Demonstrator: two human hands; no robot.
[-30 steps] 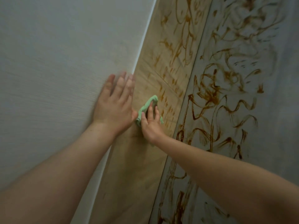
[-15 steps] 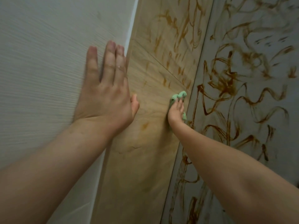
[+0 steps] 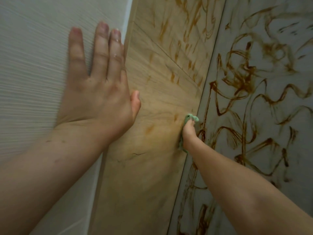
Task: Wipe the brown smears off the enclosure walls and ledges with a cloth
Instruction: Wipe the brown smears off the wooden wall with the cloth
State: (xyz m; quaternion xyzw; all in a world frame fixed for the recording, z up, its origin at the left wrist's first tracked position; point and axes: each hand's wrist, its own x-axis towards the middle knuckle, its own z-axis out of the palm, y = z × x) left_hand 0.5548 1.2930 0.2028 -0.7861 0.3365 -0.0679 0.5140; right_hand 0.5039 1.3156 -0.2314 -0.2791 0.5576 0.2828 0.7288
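Note:
My left hand [image 3: 94,92] lies flat with straight fingers on the pale ribbed outer panel [image 3: 30,82], its thumb over the edge of the wooden wall [image 3: 145,167]. My right hand [image 3: 188,134] presses a small green cloth [image 3: 190,117] against the wooden wall, close to the corner where the grey wall [image 3: 271,116] begins. The cloth shows above my fingertips and below my palm. Faint brown smears [image 3: 149,128] remain on the wood near the cloth. Thick brown scribbles [image 3: 237,82] cover the grey wall.
More brown streaks [image 3: 191,17] mark the upper part of the wooden wall above a diagonal seam [image 3: 169,56]. A dark joint [image 3: 210,82] runs between the wooden and grey walls. The lower wood is largely free of smears.
My right hand slid the cloth right and downward along the wood toward the corner. My left hand stayed flat on the pale panel while the view moved closer.

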